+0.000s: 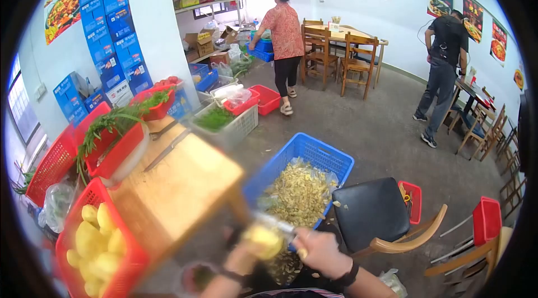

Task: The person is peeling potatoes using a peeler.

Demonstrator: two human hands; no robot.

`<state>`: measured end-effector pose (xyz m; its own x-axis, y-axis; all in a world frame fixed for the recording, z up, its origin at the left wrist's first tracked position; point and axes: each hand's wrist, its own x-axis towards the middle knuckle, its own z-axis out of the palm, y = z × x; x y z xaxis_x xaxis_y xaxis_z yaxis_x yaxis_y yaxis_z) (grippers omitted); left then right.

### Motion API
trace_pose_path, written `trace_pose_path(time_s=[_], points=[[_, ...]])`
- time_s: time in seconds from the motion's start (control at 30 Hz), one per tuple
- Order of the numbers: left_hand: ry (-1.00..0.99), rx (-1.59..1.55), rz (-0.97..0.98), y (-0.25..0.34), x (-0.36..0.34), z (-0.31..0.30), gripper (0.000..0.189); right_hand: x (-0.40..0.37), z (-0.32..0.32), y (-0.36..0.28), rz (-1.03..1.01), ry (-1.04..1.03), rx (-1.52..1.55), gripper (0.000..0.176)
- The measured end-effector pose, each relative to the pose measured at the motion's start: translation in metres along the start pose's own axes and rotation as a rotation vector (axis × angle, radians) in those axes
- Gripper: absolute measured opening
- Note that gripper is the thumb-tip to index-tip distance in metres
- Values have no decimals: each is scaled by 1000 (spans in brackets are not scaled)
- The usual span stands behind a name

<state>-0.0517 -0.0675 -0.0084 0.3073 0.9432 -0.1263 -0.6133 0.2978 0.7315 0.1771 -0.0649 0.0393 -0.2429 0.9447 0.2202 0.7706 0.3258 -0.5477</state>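
Observation:
My left hand (242, 257) is closed around a peeled yellow potato (263, 243) low in the middle of the view, blurred by motion. Gripped in my right hand (324, 252) is what looks like a peeler (273, 223), its metal blade smeared and right at the potato. Just beyond both hands, a blue plastic basket (322, 149) holds a heap of pale peelings (297, 191). More scraps lie on the floor under my hands. To the left, a red basket (134, 250) contains several peeled potatoes (92, 236).
A wooden table (190, 180) at left bears a knife (166, 151) and red baskets of greens. A black-seated chair (372, 214) stands close on my right. Crates line the left wall. One person (286, 29) stands by the shelves, another (445, 57) beside a table at far right.

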Motion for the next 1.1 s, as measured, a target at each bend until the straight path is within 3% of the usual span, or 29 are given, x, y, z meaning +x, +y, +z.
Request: trace_pose_path(time_s=[0.07,0.1,0.17,0.2,0.23,0.27,0.3,0.37,0.4,0.43,0.47,0.5,0.57,0.6,0.73,0.77,0.83,0.97,1.03,1.1], points=[[7,-38,-26,-1,4,-2,77,9,-8,8,205,35,-71,16],[27,-74,-20,-9,8,-12,76,3,-8,2,205,35,-71,16],[59,-115,-30,-21,3,-18,75,-10,-11,-21,-107,78,102,15],[27,-175,-8,-23,3,-18,73,-11,-11,-22,-100,65,118,15],[-12,-232,13,-23,6,-18,71,-8,-7,-12,-99,73,116,15],[-141,-283,-39,-20,11,-20,71,-3,1,5,84,64,40,15],[-144,-284,-26,-18,17,-21,71,4,7,18,254,55,-38,15],[-356,-380,-12,-16,24,-19,74,4,6,12,164,140,-63,19],[-344,-384,-33,-20,20,-15,74,-7,4,-6,-10,168,38,19],[-89,-298,0,-21,23,-4,76,-9,0,-19,-206,205,133,19],[158,-209,31,-20,25,2,79,-11,1,-23,-156,29,-38,19],[154,-207,30,-18,22,2,79,-1,14,5,12,191,-123,20],[-1,-233,-43,-13,20,0,80,4,8,19,143,137,-199,22],[-28,-205,-24,-9,17,1,80,1,7,30,134,205,-92,22],[133,-213,-12,-6,10,14,78,-3,1,18,188,145,12,20],[129,-212,-10,-7,14,8,78,-2,-1,15,186,150,11,20],[-105,-366,-100,-10,22,-11,72,-3,-6,7,127,168,119,19],[94,-198,-175,-7,15,-3,76,-8,-10,-20,60,95,161,19],[190,-142,-33,-17,15,-8,72,-12,-4,-27,-96,-18,43,19],[104,-157,-45,-9,12,-10,73,-3,14,3,-70,139,7,19]])
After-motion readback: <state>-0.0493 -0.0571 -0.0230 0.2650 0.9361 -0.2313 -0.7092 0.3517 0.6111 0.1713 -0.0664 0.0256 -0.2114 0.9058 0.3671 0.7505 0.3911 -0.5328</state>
